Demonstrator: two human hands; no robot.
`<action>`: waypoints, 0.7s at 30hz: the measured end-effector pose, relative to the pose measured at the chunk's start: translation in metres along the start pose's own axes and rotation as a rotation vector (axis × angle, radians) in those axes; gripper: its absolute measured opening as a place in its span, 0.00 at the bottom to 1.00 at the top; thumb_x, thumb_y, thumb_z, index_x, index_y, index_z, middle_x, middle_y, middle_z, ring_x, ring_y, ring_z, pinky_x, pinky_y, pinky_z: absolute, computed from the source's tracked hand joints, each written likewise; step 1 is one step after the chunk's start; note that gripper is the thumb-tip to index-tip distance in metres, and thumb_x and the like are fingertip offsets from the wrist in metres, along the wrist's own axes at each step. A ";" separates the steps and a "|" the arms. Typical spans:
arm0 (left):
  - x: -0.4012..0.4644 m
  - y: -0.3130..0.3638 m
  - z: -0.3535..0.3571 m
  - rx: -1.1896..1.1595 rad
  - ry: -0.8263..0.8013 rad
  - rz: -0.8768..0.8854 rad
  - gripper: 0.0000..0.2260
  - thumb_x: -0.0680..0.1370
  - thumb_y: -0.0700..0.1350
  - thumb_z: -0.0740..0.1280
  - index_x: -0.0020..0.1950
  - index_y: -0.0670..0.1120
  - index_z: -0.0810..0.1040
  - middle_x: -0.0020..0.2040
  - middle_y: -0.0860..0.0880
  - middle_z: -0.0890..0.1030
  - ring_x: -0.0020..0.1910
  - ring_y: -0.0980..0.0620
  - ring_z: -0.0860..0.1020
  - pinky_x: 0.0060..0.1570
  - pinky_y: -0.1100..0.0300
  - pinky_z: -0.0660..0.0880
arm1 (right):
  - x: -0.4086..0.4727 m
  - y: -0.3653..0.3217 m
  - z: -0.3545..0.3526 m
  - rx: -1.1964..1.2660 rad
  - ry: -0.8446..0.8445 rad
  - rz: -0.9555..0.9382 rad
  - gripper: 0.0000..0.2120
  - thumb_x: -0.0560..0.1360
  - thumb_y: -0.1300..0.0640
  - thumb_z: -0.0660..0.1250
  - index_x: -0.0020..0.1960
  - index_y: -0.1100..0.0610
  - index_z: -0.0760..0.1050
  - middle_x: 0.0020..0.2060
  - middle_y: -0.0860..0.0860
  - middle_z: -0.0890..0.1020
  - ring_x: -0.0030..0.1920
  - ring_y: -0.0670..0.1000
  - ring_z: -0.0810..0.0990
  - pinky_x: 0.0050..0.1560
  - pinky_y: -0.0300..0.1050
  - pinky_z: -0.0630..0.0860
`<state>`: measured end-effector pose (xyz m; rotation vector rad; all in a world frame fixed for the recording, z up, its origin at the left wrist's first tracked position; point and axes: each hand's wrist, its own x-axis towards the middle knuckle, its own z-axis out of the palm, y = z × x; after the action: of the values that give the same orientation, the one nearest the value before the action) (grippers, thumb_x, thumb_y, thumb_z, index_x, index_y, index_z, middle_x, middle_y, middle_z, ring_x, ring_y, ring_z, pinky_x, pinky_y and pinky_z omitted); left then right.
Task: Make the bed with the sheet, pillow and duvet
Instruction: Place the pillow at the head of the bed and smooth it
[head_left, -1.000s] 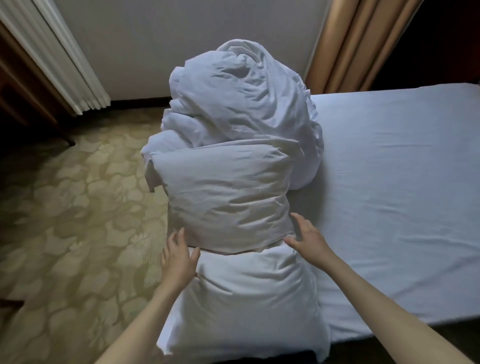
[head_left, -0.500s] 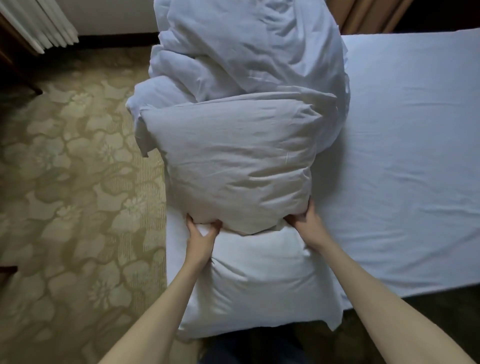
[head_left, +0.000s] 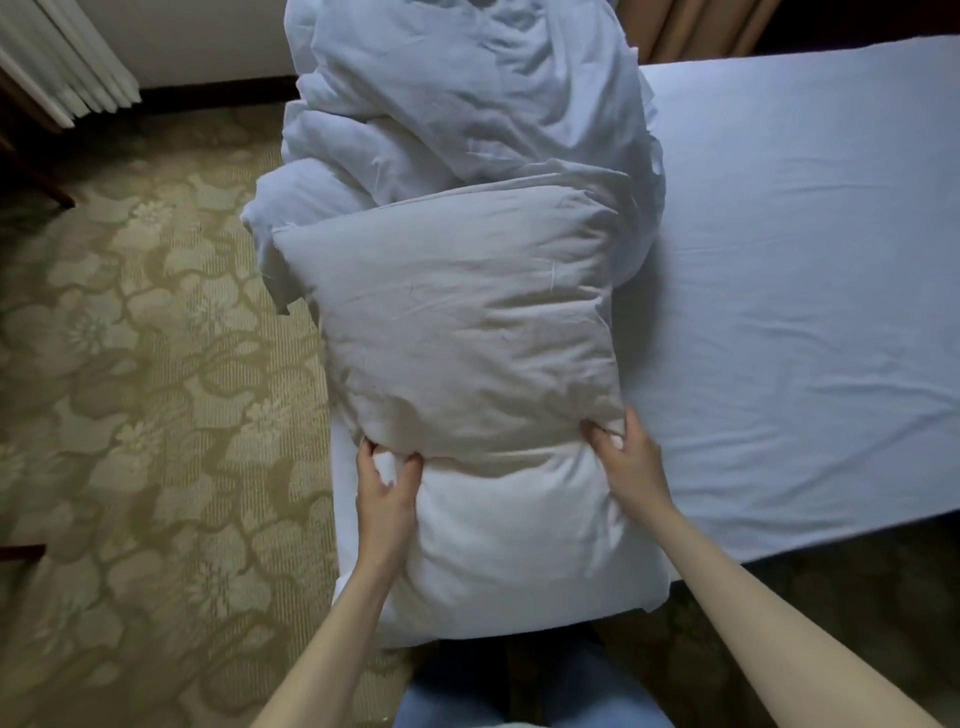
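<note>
Two plump white pillows lie stacked along the bed's near left edge. The upper pillow (head_left: 457, 327) is soft, creased cotton, roughly rectangular, its near end sagging over the lower pillow (head_left: 524, 551), which is smoother and brighter. At 12 o'clock from them a bundled white duvet (head_left: 467, 98) rises in loose, rumpled folds; its top is cut off by the frame edge, and the upper pillow's far end leans on it. A pale fitted sheet (head_left: 810, 291) covers the mattress at 3 o'clock, flat with fine wrinkles.

The left hand (head_left: 387, 486) pinches the upper pillow's near left corner, thumb and fingers curled into the fabric. The right hand (head_left: 626, 457) grips the near right corner, its fingertips buried in the folds and hard to make out. The pillow extends toward 12 o'clock from both hands.

A patterned floral carpet (head_left: 140, 395) fills the floor at 9 o'clock. Pleated curtains (head_left: 67, 62) hang at 10 o'clock, partly cut off.
</note>
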<state>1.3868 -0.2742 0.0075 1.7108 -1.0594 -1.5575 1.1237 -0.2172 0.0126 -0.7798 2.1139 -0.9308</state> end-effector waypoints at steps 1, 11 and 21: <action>-0.007 0.000 -0.002 -0.006 -0.007 -0.006 0.32 0.74 0.56 0.69 0.74 0.59 0.59 0.67 0.58 0.72 0.64 0.54 0.74 0.64 0.47 0.73 | -0.010 0.000 -0.008 0.020 0.005 -0.009 0.13 0.76 0.54 0.68 0.59 0.54 0.73 0.45 0.41 0.79 0.45 0.41 0.77 0.39 0.26 0.70; -0.076 0.007 0.000 0.083 -0.020 0.108 0.24 0.77 0.48 0.68 0.72 0.52 0.67 0.59 0.60 0.76 0.54 0.58 0.78 0.54 0.58 0.75 | -0.082 0.025 -0.057 0.106 0.132 0.038 0.16 0.75 0.49 0.67 0.60 0.54 0.72 0.49 0.48 0.78 0.46 0.45 0.78 0.40 0.37 0.73; -0.123 0.009 0.063 0.137 -0.093 0.111 0.25 0.69 0.57 0.69 0.66 0.58 0.70 0.58 0.54 0.80 0.55 0.52 0.80 0.58 0.46 0.77 | -0.113 0.069 -0.130 0.191 0.201 0.042 0.11 0.77 0.51 0.66 0.57 0.51 0.70 0.44 0.39 0.75 0.43 0.39 0.75 0.35 0.30 0.70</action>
<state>1.3235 -0.1675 0.0697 1.6511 -1.3122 -1.5375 1.0721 -0.0460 0.0634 -0.5622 2.1616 -1.2112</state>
